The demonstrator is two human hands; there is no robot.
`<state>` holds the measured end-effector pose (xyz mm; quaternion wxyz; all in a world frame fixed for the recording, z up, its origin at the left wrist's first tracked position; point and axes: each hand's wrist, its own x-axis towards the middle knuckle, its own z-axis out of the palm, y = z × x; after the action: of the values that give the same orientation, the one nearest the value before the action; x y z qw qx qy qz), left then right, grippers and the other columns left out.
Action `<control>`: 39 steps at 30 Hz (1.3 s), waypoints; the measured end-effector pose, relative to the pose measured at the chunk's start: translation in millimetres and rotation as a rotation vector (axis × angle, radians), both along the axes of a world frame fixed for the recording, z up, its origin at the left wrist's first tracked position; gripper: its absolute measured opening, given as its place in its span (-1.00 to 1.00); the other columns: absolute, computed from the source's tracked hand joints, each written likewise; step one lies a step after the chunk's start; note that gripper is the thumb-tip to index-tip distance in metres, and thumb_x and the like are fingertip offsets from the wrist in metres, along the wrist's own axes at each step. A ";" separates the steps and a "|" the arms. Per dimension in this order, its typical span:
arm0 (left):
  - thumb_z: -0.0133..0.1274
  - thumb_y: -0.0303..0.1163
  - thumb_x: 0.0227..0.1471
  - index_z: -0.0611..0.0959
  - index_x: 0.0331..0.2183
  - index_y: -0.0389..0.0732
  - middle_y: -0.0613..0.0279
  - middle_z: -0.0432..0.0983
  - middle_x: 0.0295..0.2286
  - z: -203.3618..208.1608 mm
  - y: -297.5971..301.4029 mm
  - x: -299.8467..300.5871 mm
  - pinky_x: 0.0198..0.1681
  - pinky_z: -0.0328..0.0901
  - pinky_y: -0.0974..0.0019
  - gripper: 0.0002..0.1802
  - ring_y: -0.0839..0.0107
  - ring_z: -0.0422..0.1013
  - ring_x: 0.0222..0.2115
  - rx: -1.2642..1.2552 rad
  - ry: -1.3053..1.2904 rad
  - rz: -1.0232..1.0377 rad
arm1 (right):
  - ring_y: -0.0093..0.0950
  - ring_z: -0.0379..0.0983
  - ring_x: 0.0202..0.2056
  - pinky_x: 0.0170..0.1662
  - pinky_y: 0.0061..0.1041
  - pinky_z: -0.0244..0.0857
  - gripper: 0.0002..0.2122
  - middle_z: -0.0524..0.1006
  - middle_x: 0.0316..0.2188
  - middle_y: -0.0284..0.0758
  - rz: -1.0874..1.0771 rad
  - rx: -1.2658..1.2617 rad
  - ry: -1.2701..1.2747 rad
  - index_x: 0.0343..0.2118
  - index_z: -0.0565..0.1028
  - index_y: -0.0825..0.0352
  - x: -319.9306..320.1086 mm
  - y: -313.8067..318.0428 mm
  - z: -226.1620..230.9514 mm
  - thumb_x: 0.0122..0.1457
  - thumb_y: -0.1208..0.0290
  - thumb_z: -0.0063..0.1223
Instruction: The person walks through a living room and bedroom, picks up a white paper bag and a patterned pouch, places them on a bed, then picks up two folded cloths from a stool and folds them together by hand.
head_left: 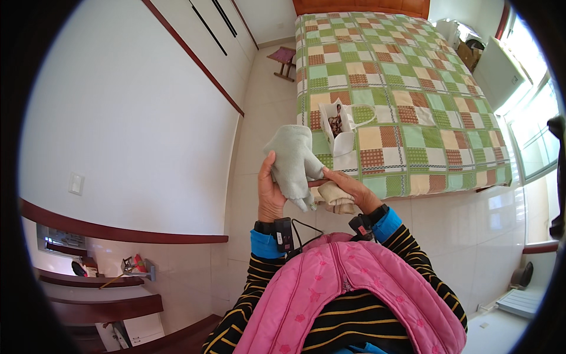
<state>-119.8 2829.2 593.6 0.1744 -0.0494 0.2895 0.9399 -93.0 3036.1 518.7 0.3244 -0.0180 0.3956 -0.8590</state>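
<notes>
Between my hands, in front of my chest, hangs a soft pale grey-green cloth (pixel 290 159), bunched and folded over. My left hand (pixel 272 192) grips its left side, thumb up along the fabric. The thumb of my right hand (pixel 352 186) presses on the cloth's right edge, fingers curled. A second cloth, beige with darker bands (pixel 337 199), is bundled under my right hand and seems held by the same fingers; how they grip it is hidden. Just beyond, on the near left part of the bed, stands a white bag (pixel 341 141) with a looped handle and something brown patterned inside.
The bed (pixel 424 153) has a green, brown and cream checked cover. A small wooden stool (pixel 284 61) with a purple seat stands by its far left side. A white wall (pixel 141 118) runs along my left; windows (pixel 536 141) are at the right.
</notes>
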 end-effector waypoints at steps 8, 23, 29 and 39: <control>0.11 -0.22 -0.01 0.39 0.00 -0.32 0.05 0.45 -0.12 6.2 -14.6 6.5 -0.08 0.38 0.13 -0.42 0.21 0.44 -0.15 -0.088 0.019 0.068 | -0.60 0.49 -0.40 -0.35 -0.63 0.43 -0.63 0.56 -0.30 -0.28 -0.187 0.036 -0.060 -0.08 0.42 0.46 4.2 6.8 -11.5 0.29 0.21 -0.17; 0.08 -0.46 -0.10 0.40 -0.03 -0.27 0.14 0.44 -0.21 11.3 -34.0 5.0 -0.15 0.39 0.29 -0.49 0.36 0.42 -0.23 -0.338 0.207 0.003 | -0.66 0.46 -0.34 -0.29 -0.67 0.38 -0.80 0.55 -0.27 -0.38 -0.377 0.213 0.214 -0.16 0.47 0.35 -5.0 20.3 68.5 0.24 0.38 -0.05; 0.07 -0.54 -0.10 0.42 -0.04 -0.27 0.18 0.46 -0.21 25.4 -31.8 18.2 -0.13 0.35 0.35 -0.50 0.42 0.42 -0.22 -0.490 0.311 0.026 | -0.69 0.37 -0.17 -0.10 -0.66 0.29 -0.75 0.49 -0.14 -0.41 -0.304 0.308 0.501 -0.07 0.44 0.34 -5.8 -3.8 98.1 0.22 0.39 -0.02; 0.09 -0.57 -0.02 0.58 -0.11 -0.25 0.33 0.53 -0.26 22.5 -35.3 24.3 -0.14 0.29 0.49 -0.64 0.58 0.39 -0.24 -0.887 0.450 0.049 | -0.71 0.35 -0.30 -0.25 -0.66 0.30 -0.80 0.49 -0.34 -0.46 -0.348 0.560 0.605 -0.20 0.48 0.36 -5.2 -36.6 96.5 0.15 0.39 0.09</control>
<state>-95.5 2793.9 616.0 0.0477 0.0786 0.6908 0.7172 -98.2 2999.5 615.2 0.0369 -0.1131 0.6873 -0.7166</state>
